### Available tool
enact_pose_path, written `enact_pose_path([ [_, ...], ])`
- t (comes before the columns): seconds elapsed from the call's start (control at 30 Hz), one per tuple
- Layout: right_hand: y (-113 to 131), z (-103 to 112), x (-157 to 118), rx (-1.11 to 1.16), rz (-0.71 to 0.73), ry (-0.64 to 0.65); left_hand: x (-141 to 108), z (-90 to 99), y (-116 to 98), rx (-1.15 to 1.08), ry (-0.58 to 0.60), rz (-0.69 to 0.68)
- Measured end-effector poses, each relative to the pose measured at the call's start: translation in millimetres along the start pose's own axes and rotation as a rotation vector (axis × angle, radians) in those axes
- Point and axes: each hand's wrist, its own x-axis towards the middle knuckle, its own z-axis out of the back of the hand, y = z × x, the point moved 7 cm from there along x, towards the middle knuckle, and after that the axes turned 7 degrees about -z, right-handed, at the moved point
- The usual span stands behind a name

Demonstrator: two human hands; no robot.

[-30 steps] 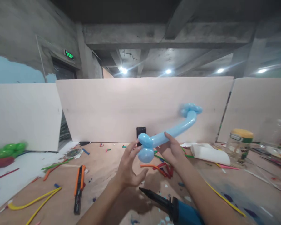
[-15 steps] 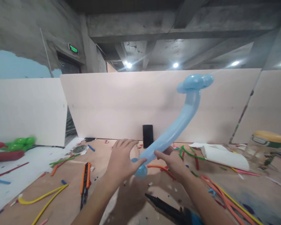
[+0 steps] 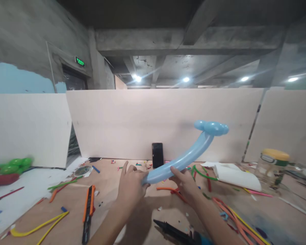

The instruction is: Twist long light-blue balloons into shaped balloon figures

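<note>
A long light-blue balloon [image 3: 188, 156] slants from the middle up to the right, with a cluster of small twisted bubbles at its upper end. My left hand [image 3: 132, 182] is closed round its lower left end, and the fingers hide that tip. Farther along, my right hand [image 3: 185, 180] grips the balloon's lower part between thumb and fingers. The balloon passes just in front of the base of an upright black phone [image 3: 157, 155].
An orange and black cutter [image 3: 88, 214], a black-nozzled pump [image 3: 175, 231], loose balloons [image 3: 40, 224], a white paper roll [image 3: 238, 177] and a yellow-lidded jar [image 3: 272, 166] lie around. A white board [image 3: 132, 122] stands behind. Green balloons [image 3: 15, 166] are at left.
The balloon's bubbled end has dropped and the balloon lies flatter. My left hand has closed over the lower end, covering the small bubbles that showed there. The view has tilted up slightly.
</note>
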Motion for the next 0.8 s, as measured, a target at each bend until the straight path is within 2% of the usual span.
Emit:
enact_pose_path([
  [0.13,-4,-2,0,0.047,-0.019,-0.002,-2,2.8,2,0.021,-0.068,0.014],
  [0.27,-3,1,-2,0.092,-0.028,-0.032,-3,10.6,12,0.06,-0.128,0.04],
  [0.43,0,7,0,0.132,-0.036,-0.064,-2,7.8,32,-0.009,-0.055,0.066],
  [0.6,0,11,2,0.127,-0.053,-0.065,-3,-12.2,36,-0.151,0.087,0.041],
  [0.7,-3,6,-3,0.059,-0.09,0.002,-3,-18.2,35,-0.308,0.075,0.105],
  [0.8,-2,-10,-12,-0.146,-0.071,0.169,-1,-19.1,30,-0.615,0.03,0.173],
])
